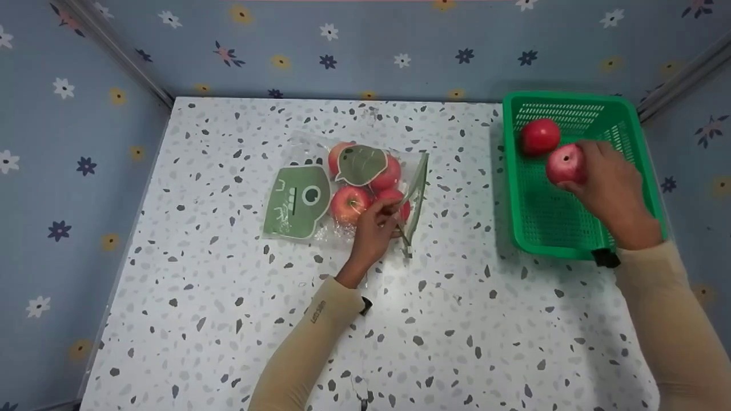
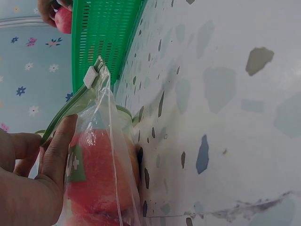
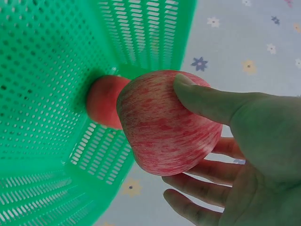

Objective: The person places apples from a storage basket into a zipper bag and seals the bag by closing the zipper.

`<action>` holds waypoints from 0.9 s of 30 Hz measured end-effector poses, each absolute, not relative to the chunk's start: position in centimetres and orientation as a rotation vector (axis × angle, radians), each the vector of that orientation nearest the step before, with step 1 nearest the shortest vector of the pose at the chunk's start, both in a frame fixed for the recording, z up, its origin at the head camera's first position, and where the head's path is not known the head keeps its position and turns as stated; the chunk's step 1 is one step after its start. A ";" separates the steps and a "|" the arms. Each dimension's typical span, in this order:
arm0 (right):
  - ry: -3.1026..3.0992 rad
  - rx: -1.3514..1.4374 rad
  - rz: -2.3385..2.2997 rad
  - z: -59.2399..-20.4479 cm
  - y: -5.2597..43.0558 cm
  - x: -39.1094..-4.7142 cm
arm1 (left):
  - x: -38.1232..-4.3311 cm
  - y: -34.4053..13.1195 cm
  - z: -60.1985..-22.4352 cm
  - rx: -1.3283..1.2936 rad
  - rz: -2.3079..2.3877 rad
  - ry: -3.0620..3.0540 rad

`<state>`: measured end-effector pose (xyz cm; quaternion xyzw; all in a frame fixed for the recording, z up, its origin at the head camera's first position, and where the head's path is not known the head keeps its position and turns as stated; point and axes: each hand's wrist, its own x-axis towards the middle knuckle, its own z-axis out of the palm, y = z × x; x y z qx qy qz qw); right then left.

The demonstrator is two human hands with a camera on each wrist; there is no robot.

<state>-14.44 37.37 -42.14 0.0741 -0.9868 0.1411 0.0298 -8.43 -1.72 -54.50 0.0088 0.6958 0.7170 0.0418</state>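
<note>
My right hand (image 1: 615, 185) grips a red apple (image 1: 562, 164) over the green plastic basket (image 1: 510, 188). In the right wrist view the thumb lies on top of the streaked apple (image 3: 164, 122), with fingers beneath. Another red apple (image 1: 540, 136) lies at the basket's far left corner. On the table, a clear zip bag (image 1: 297, 200) printed with green monster shapes lies flat and holds several apples (image 1: 349, 205). With its fingertips my left hand (image 1: 374, 231) pinches the bag's green zip edge (image 2: 63, 113). A white slider (image 2: 90, 76) sits near the end of that edge.
The white speckled table (image 1: 228, 319) spreads under everything. Blue flowered panels (image 1: 365, 51) rise along its back and both sides. The basket stands close to the right panel, its perforated walls upright, and table surface lies between it and the bag.
</note>
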 end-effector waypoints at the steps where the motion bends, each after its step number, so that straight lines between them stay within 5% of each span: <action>1: -3.034 0.237 0.440 -42.2 37.2 -14.3 | -8.4 -1.7 -54.5 0.026 2.193 2.130; 27: -2.871 0.420 0.453 -42.3 31.1 -12.3 | -8.5 -1.9 -54.4 0.034 2.200 2.133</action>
